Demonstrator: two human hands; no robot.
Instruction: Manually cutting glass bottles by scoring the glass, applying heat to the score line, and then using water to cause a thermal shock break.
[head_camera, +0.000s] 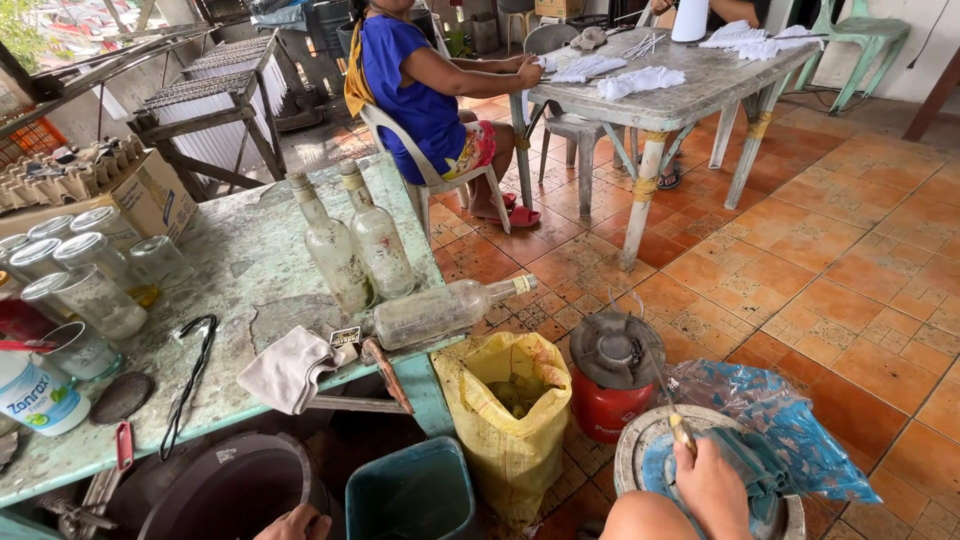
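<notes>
My right hand (712, 487) is low at the right, closed around a thin tool (682, 430) with a pale yellow tip that points up. It is held over a round grey metal container (640, 452) draped with a crumpled blue plastic bag (790, 430). My left hand (296, 523) shows only as knuckles at the bottom edge. It is at the rim of a dark round tub (230, 485) under the table, and its grip is cut off by the frame.
A worn green table (250, 270) carries two upright glass bottles (352, 245), one lying bottle (445, 308), several lidded jars (85, 275), a cloth (292, 368). On the floor: yellow sack (508, 410), red gas burner (612, 375), teal bin (412, 495). A seated person (415, 85) works at a far table (680, 85).
</notes>
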